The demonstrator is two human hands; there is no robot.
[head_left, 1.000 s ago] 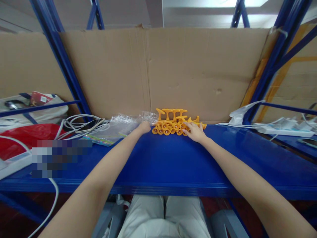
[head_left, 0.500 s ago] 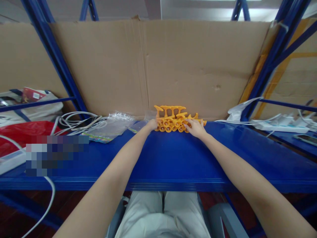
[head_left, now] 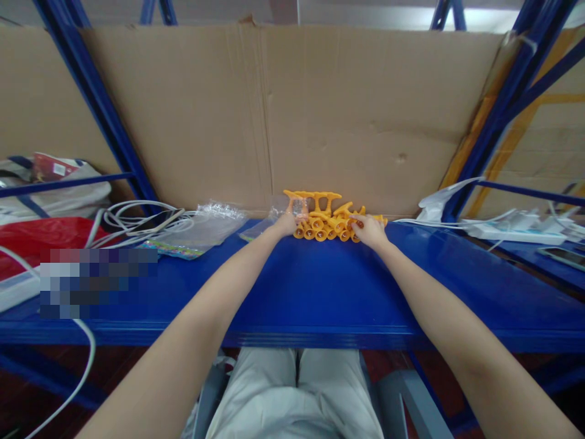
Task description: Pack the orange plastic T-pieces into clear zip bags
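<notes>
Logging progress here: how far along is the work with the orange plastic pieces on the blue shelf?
Done: the orange plastic pieces sit bunched in one pile against the cardboard sheet. In hand: the left hand touches the pile's left end, the right hand its right end. Left, probably: the clear plastic bags beside it lie flat, no orange piece visible inside.

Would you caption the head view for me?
Left hand and right hand touch orange plastic pieces on blue shelf.
</notes>
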